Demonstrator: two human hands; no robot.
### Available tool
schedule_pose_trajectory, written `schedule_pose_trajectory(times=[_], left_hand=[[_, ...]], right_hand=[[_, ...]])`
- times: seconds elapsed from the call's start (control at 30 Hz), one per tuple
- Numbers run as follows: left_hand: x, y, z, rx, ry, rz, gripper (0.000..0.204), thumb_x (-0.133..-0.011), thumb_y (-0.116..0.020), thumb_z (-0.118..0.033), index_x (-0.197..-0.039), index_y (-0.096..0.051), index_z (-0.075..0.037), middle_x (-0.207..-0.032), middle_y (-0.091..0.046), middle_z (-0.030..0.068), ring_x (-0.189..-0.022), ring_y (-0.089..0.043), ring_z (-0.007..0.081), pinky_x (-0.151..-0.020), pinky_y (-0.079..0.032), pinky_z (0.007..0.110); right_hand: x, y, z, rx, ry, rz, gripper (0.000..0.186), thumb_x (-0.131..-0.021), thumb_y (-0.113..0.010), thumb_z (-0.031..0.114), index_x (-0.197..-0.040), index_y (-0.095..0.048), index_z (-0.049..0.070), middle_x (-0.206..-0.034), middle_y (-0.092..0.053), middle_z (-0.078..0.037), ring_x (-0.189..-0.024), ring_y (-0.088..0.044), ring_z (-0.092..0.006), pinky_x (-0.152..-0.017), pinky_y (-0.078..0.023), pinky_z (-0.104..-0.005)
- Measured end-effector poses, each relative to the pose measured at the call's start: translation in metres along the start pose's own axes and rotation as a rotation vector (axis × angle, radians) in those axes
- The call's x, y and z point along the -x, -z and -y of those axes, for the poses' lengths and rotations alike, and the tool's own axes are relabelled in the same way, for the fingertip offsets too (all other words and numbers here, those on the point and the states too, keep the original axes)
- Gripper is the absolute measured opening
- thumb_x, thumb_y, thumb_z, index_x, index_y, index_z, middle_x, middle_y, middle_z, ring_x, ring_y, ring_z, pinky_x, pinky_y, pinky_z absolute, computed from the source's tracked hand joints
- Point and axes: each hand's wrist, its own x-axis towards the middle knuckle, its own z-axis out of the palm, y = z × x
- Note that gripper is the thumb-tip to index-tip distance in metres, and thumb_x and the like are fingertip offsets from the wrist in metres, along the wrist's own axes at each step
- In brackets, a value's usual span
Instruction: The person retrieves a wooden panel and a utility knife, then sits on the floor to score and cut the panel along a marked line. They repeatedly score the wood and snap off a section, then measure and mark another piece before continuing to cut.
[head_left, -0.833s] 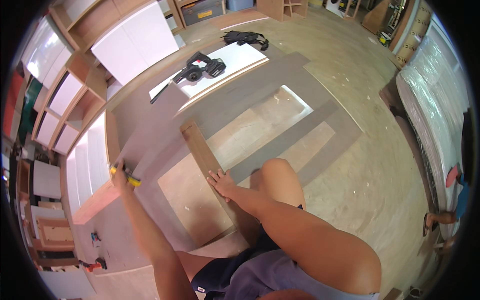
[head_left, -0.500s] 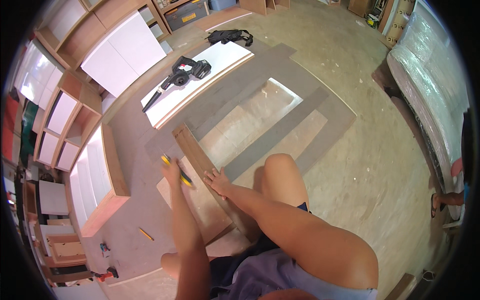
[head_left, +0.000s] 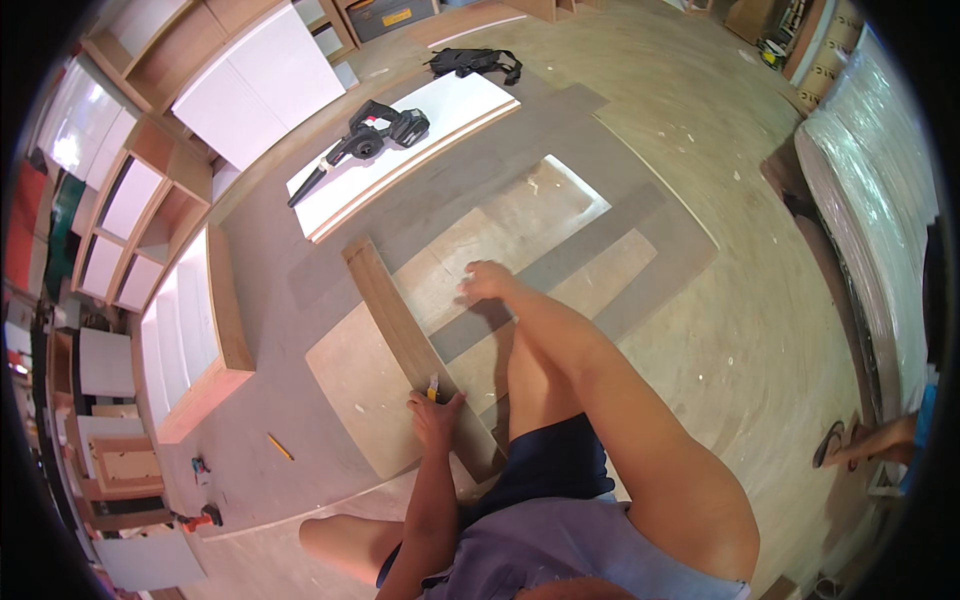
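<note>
My left hand (head_left: 433,422) is on the narrow brown wooden plank (head_left: 385,310), low down near my lap. A yellow utility knife (head_left: 432,393) pokes out between its thumb and fingers, and the rest of the knife is hidden by the hand. Over the bare plywood sheet (head_left: 520,222) right of the plank hangs my right hand (head_left: 487,281), its fingers loosely bent and apart, with nothing seen in them. The plank lies across that sheet's end and a wider thin plywood panel (head_left: 350,375) on its left.
A black cordless blower (head_left: 370,140) rests on a white board (head_left: 440,105) ahead. A yellow pencil (head_left: 280,447) lies at left, near a drawer-like box (head_left: 235,310). Cabinets (head_left: 260,85) stand far left. At right are a plastic-wrapped mattress-like slab (head_left: 865,200) and another person's foot (head_left: 835,445).
My left hand, with the utility knife, has moved right and nearer, from above the panel onto the plank. My right hand has left the plank and moved forward and right.
</note>
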Motion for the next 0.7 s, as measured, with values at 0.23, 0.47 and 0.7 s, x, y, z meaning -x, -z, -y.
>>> schedule_pose_trajectory(times=[0.23, 0.47, 0.7], left_hand=[[-0.010, -0.003, -0.029, -0.041, 0.184, 0.056, 0.112, -0.058, -0.088, -0.062, -0.135, -0.038, 0.002, -0.131, -0.050, 0.0230, -0.112, -0.063, 0.0399, -0.092, -0.054, 0.047], [-0.031, -0.015, 0.021, 0.360, 0.070, -0.032, 0.065, -0.067, -0.086, -0.032, -0.115, -0.054, -0.001, -0.107, -0.061, 0.0135, -0.084, -0.067, 0.0248, -0.072, -0.055, 0.038], [-0.029, 0.068, 0.045, 0.871, -0.109, 0.232, 0.047, -0.066, -0.081, -0.013, -0.108, -0.063, -0.002, -0.081, -0.062, -0.0011, -0.070, -0.058, 0.0110, -0.063, -0.049, 0.027]], right_hand=[[0.069, 0.024, -0.078, 0.108, -0.228, -0.328, 0.054, -0.090, -0.066, 0.044, -0.131, -0.060, 0.008, -0.135, -0.054, -0.020, -0.128, -0.045, -0.0434, -0.110, -0.035, -0.0510], [0.116, -0.017, -0.081, 0.237, -0.278, -0.431, 0.064, -0.095, -0.061, 0.046, -0.144, -0.047, 0.007, -0.156, -0.035, -0.019, -0.146, -0.026, -0.0411, -0.120, -0.016, -0.0618], [0.114, -0.018, -0.088, 0.250, -0.338, -0.343, 0.066, -0.097, -0.053, 0.050, -0.147, -0.045, 0.007, -0.159, -0.031, -0.017, -0.148, -0.024, -0.0398, -0.121, -0.013, -0.0611]])
